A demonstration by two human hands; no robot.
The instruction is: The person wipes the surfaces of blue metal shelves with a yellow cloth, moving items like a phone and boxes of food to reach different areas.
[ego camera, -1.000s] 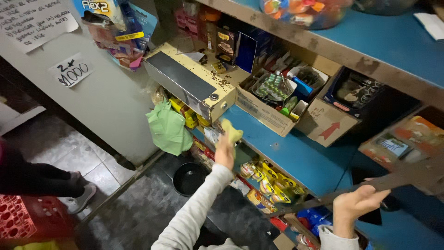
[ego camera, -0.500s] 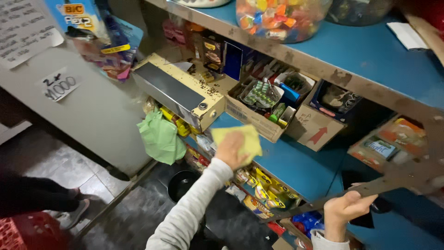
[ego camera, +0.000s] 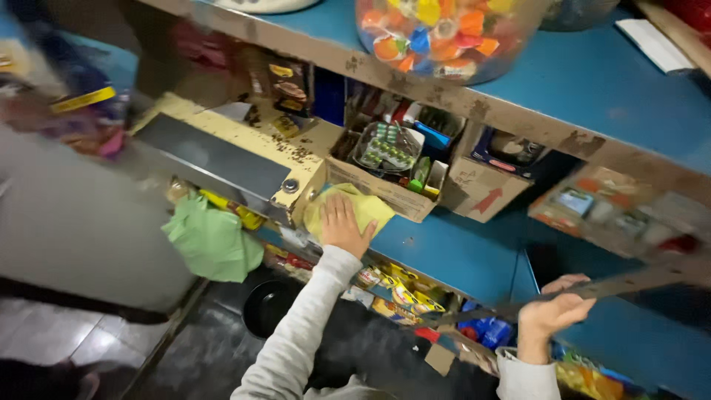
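My left hand (ego camera: 345,224) lies flat on a yellow cloth (ego camera: 370,207), pressing it onto the blue shelf (ego camera: 452,255) just in front of an open cardboard box (ego camera: 385,189) of small goods. My right hand (ego camera: 552,312) grips a long dark flat strip (ego camera: 637,283) that runs out to the right over the shelf's front. Both sleeves are light grey.
A worn yellow metal box (ego camera: 222,155) sits left of the cloth, a green cloth (ego camera: 211,241) hanging under it. A glass jar of coloured sweets (ego camera: 444,37) stands on the upper blue counter. Snack packets (ego camera: 392,292) fill the lower shelf; a black bowl (ego camera: 266,307) is on the floor.
My left hand has brought the yellow cloth down from the air and laid it flat on the blue shelf. The view has closed in on the shelves. My right hand keeps hold of the strip.
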